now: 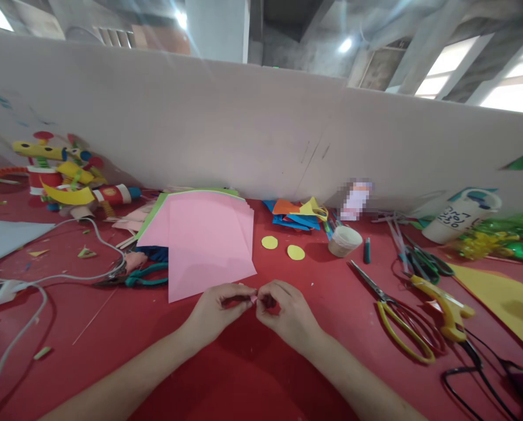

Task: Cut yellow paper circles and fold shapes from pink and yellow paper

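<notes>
My left hand (pixel 220 307) and my right hand (pixel 285 307) meet over the red table, thumbs and fingers pinched together. Between the fingertips sits a small pink piece (pixel 253 299), probably paper, mostly hidden by the fingers. Both hands appear to grip it. Just beyond my left hand lies a stack of pink paper sheets (pixel 211 234). Two yellow paper circles, a left one (pixel 269 242) and a right one (pixel 295 252), lie flat past my right hand.
Yellow-handled scissors (pixel 391 310) and a yellow glue gun (pixel 448 310) with a cord lie at right. A paper cup (pixel 344 241) stands beyond. Teal-handled pliers (pixel 147 275) and a white cable (pixel 97 234) are at left. Paper toys (pixel 68 169) stand by the white partition (pixel 226 128).
</notes>
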`<action>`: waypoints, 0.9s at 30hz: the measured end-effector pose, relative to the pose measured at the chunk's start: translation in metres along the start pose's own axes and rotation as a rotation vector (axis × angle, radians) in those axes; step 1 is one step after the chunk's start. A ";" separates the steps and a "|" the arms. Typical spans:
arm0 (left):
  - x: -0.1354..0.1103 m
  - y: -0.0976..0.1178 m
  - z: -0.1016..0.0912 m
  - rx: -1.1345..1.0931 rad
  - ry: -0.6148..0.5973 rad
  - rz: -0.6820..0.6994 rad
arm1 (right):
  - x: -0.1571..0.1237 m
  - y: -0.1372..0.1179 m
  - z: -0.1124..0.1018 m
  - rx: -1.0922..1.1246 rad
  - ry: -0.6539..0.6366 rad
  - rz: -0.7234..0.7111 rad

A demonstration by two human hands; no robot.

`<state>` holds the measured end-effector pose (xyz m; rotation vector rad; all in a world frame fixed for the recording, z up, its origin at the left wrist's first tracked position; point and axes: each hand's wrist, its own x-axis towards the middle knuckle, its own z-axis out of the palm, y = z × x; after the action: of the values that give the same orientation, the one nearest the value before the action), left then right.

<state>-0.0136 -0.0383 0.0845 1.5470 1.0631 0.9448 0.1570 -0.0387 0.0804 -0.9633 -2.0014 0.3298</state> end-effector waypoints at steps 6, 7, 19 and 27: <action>0.002 0.003 0.003 -0.098 -0.026 -0.031 | 0.001 0.000 0.001 0.047 0.020 0.053; 0.002 0.003 0.003 -0.123 -0.003 -0.034 | 0.001 0.000 0.001 0.068 0.027 0.076; 0.005 -0.002 0.002 -0.128 0.062 -0.009 | 0.003 0.002 -0.005 0.057 0.004 -0.052; 0.004 0.003 0.002 -0.110 0.081 -0.009 | 0.004 0.000 -0.005 0.141 0.016 0.048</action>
<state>-0.0099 -0.0351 0.0875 1.4234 1.0561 1.0495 0.1598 -0.0363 0.0856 -0.9234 -1.9152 0.4815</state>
